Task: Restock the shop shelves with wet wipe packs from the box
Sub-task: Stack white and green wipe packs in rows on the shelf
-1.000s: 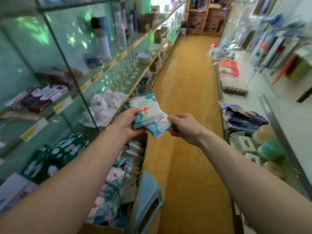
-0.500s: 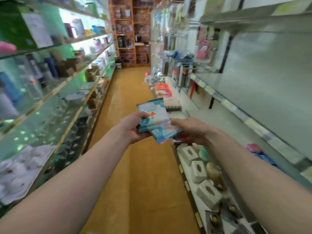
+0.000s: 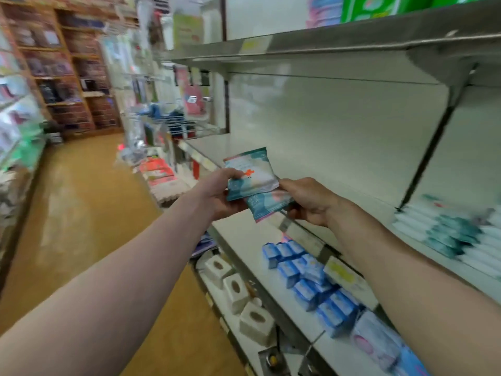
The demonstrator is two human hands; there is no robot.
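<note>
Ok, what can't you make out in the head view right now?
Head view only.
- Supply box: outside the frame.
- Count of teal-and-white plastic wet wipe packs: left hand and right hand cover their ends; two show.
- Stacked white-and-teal packs on the grey metal shelf: motion-blurred, labels unreadable.

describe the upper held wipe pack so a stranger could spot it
Before the grey shelf on the right, left hand and right hand hold two packs. The top pack has a white panel with a red cross; the lower pack shows none.
</note>
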